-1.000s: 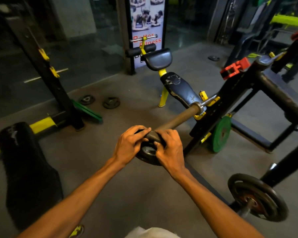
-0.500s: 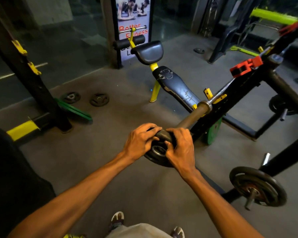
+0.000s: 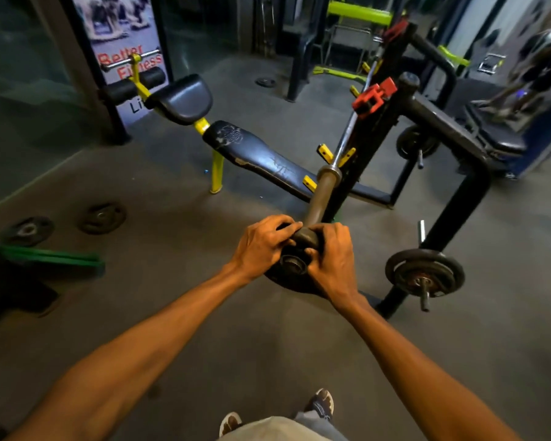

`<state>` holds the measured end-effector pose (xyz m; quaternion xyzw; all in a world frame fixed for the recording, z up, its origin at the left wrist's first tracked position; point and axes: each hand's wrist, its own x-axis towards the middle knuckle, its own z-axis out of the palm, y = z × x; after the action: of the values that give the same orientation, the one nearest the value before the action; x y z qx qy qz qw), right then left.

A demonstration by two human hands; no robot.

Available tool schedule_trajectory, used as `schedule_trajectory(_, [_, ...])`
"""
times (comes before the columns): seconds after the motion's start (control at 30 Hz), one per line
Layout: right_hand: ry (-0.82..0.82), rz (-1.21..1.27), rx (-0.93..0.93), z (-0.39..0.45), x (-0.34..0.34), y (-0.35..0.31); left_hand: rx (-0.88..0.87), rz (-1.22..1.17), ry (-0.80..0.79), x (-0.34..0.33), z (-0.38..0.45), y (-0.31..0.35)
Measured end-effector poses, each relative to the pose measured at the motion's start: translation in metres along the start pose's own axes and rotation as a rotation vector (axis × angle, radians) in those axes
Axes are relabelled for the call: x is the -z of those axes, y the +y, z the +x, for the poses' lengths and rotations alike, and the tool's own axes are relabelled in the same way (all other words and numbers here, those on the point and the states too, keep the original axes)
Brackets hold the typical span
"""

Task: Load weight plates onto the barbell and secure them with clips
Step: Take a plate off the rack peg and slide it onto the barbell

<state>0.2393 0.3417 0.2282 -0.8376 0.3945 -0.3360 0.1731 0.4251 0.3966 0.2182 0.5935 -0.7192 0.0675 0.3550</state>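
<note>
A small black weight plate [image 3: 291,283] sits at the near end of the barbell sleeve [image 3: 323,195], with the sleeve's end showing in its centre hole. My left hand [image 3: 261,246] grips the plate's left rim and my right hand [image 3: 333,259] grips its right rim, thumbs near the hub. The barbell's thin shaft [image 3: 350,128] runs away from me across the black rack [image 3: 379,135]. A red clip [image 3: 374,97] sits on the rack's upper post.
A black and yellow bench [image 3: 268,157] lies under the bar. Two loose plates [image 3: 102,218] [image 3: 26,231] lie on the floor at left. A stored plate [image 3: 425,276] hangs on a rack peg at right. My shoes [image 3: 320,402] show at the bottom.
My view has shifted so the bar points more straight away from me. Both hands kept hold of the plate at the sleeve's end.
</note>
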Motion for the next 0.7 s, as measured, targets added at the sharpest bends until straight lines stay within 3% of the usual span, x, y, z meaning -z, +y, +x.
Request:
schedule_trajectory(0.23, [-0.01, -0.201, 0.134, -0.003, -0.002, 0.009, -0.031, 0.076, -0.006, -0.014, -0.016, -0.012])
schedule_trajectory(0.33, [-0.107, -0.361, 0.22, -0.026, -0.003, 0.023, -0.065, 0.132, -0.074, -0.02, -0.034, -0.021])
schedule_trajectory(0.7, [-0.122, -0.482, 0.232, -0.024, -0.021, 0.04, -0.138, 0.182, -0.095, -0.023, -0.016, -0.031])
